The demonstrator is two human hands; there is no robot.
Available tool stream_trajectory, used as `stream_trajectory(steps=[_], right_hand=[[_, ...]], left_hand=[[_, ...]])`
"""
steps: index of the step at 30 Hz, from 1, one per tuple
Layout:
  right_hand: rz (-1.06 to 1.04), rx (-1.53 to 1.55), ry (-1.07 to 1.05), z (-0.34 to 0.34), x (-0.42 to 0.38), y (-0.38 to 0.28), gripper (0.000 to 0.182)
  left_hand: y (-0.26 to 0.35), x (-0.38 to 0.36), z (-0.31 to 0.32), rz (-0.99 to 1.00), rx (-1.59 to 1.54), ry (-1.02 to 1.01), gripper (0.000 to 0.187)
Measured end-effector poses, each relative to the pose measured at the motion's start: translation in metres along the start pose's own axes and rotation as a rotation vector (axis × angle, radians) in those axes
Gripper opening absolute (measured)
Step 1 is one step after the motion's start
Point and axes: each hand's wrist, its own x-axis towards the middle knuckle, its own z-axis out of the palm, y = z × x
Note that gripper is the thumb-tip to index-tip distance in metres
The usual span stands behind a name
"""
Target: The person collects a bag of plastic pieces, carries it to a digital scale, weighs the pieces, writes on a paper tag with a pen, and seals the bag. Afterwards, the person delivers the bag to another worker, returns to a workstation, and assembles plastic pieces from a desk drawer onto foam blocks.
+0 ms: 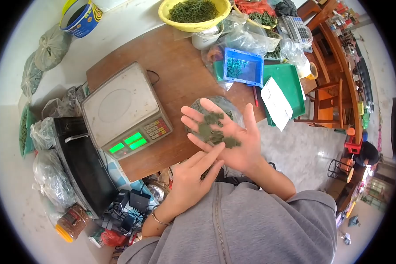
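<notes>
My right hand is turned palm up with its fingers spread. Several small, flat, dark green pieces lie across its palm and fingers; their kind is not clear. My left hand, palm down, has its fingertips on the pieces at the near edge of that palm. Between its thumb and curled fingers a bit of dark green shows, partly hidden. Beneath the right hand, a clear plastic bag rests on the brown table. To the left stands a weighing scale with lit green displays.
A blue tray with small teal pieces sits near a green tray and white paper. A yellow basin of green strips is at the back. Black equipment and cables crowd the left; wooden chairs stand right.
</notes>
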Motion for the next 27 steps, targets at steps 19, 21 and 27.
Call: stream_trajectory(steps=[19,21,27], right_hand=[[-0.001,0.016,0.005,0.0054,-0.006,-0.0008,0.079],[0.002,0.011,0.004,0.0034,-0.0067,-0.001,0.079],[-0.001,0.029,0.008,0.0013,-0.0061,-0.0002,0.078]], left_hand=[[-0.0006,-0.0002,0.0032,-0.013,0.027,0.142,0.038],[-0.0037,-0.0016,0.0046,-0.007,-0.003,0.097,0.038],[-0.0073,-0.0037,0.0087,-0.037,-0.102,0.065,0.036]])
